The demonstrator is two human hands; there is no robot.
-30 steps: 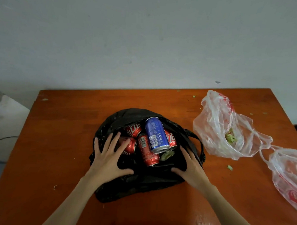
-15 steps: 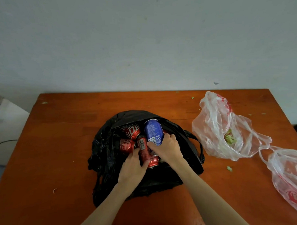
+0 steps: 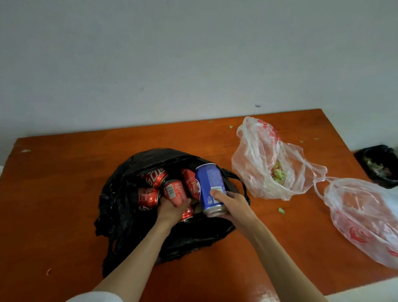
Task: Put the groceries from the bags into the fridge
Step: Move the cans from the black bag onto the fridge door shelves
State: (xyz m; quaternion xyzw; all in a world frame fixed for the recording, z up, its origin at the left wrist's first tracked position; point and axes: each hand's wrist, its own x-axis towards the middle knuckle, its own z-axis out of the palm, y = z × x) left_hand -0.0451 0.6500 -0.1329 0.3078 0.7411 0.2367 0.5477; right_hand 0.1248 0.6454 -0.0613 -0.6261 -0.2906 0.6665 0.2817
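Against a plain grey wall (image 3: 174, 59), an orange wooden table (image 3: 56, 191) is seen from above. At its centre a black bag (image 3: 124, 204) lies open, filled with red cans (image 3: 150, 178). A blue can (image 3: 209, 187), tilted and raised at the bag's mouth, is gripped near its base by the right hand (image 3: 234, 206). One red can (image 3: 175, 190) inside the bag is clasped by the left hand (image 3: 171, 212). Two clear bags with red print are spread to the right, the nearer one (image 3: 261, 153) holding green scraps, the other (image 3: 367, 217) at the table's edge. Beyond the far right corner a black-lined bin (image 3: 381, 165) is visible.
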